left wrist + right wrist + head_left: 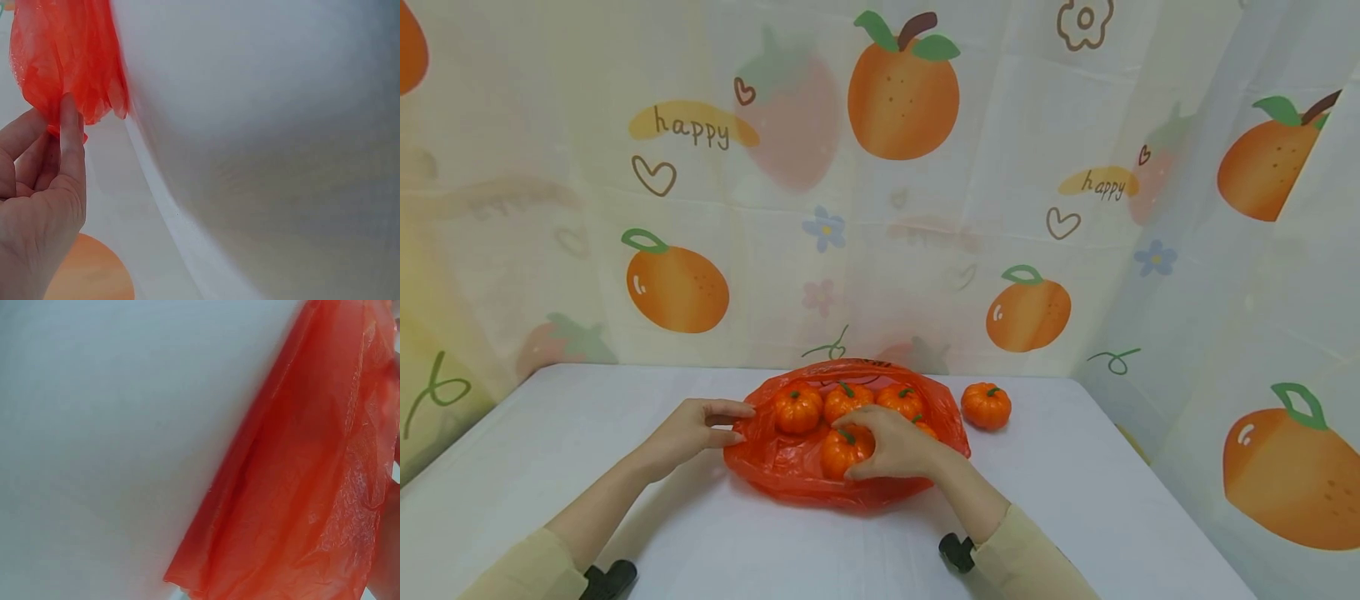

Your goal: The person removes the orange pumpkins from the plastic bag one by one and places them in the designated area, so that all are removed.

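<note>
A red plastic bag [775,483] lies spread open on the white table, with several small orange toy pumpkins [797,408] with green stems inside it. My left hand [681,435] pinches the bag's left edge between thumb and fingers; the left wrist view shows the bunched red film [62,62] at those fingertips. Over the bag's front part, my right hand [895,446] grips one pumpkin [841,457] from the right. Whether that pumpkin touches the bag's bottom I cannot tell. In the right wrist view the bag's side [287,487] hides most of that hand.
A single pumpkin [987,407] sits on the table [1060,500] just right of the bag. Behind the table hangs a fruit-print curtain [910,275]. Dark wrist straps or mounts show at both sleeves.
</note>
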